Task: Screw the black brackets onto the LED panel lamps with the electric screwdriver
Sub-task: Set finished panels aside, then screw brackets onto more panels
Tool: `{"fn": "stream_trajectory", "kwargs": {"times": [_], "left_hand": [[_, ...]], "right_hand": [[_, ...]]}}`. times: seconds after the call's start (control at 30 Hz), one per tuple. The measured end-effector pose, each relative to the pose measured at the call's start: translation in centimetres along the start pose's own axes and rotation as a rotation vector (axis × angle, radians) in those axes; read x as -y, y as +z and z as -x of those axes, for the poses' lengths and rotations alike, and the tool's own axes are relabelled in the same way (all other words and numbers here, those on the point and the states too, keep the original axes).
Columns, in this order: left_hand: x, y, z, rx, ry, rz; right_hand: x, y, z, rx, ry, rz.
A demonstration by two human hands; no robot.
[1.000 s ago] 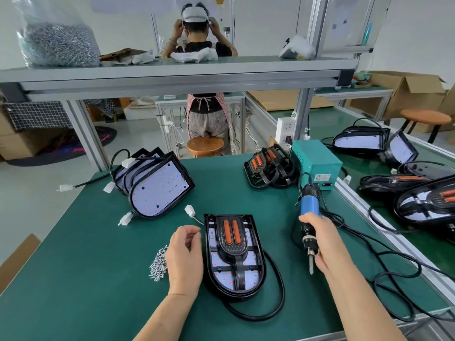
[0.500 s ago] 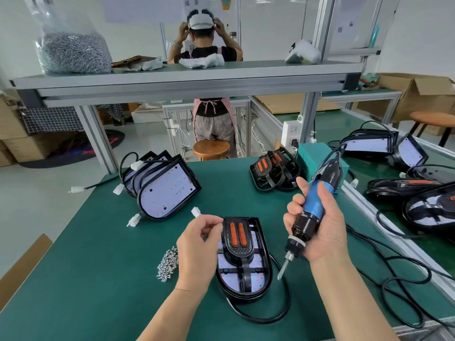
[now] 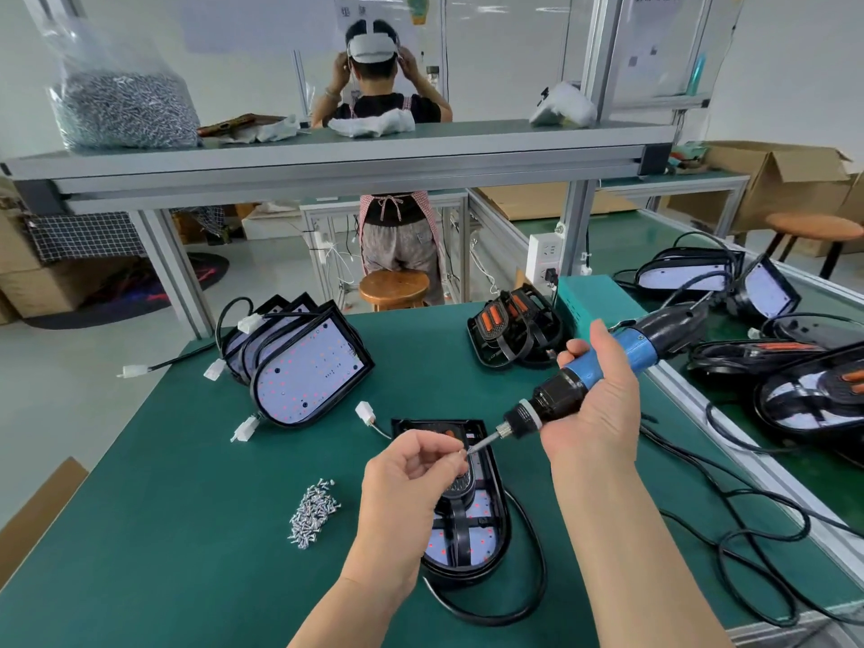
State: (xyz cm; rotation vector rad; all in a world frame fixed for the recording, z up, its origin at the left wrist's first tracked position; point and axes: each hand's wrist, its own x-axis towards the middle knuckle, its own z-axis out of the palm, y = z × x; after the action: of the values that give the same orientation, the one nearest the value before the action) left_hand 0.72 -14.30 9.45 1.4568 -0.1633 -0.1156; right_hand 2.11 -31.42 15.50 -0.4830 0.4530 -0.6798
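The blue-and-black electric screwdriver (image 3: 608, 367) is wrapped fully by the right hand (image 3: 596, 413) and tilted so its bit meets the pinched fingertips of the left hand (image 3: 409, 470), apparently for loading a screw. Beneath, the black-framed LED panel lamp (image 3: 481, 544) lies flat, with the black bracket (image 3: 463, 486) seated on it.

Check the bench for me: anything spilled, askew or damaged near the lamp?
Nothing looks damaged. The screws lie in a loose heap on the bare mat left of the lamp, with no tray. Black cables sprawl in loops near the right edge, where they could snag.
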Motion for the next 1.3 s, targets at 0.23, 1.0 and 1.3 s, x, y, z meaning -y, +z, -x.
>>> {"fn": "stream_trajectory", "kwargs": {"times": [0.23, 1.0, 1.3], "left_hand": [[0.2, 0.5, 0.3, -0.004, -0.084, 0.163], [1.2, 1.3, 1.0, -0.136, -0.061, 0.152], [0.7, 2.3, 1.7, -0.123, -0.148, 0.286]], "right_hand": [[-0.5, -0.9, 0.1, -0.053, -0.041, -0.016], [-1.0, -1.4, 1.9, -0.051, -0.146, 0.074], [-0.1, -2.9, 1.6, 0.129, -0.255, 0.068]]}}
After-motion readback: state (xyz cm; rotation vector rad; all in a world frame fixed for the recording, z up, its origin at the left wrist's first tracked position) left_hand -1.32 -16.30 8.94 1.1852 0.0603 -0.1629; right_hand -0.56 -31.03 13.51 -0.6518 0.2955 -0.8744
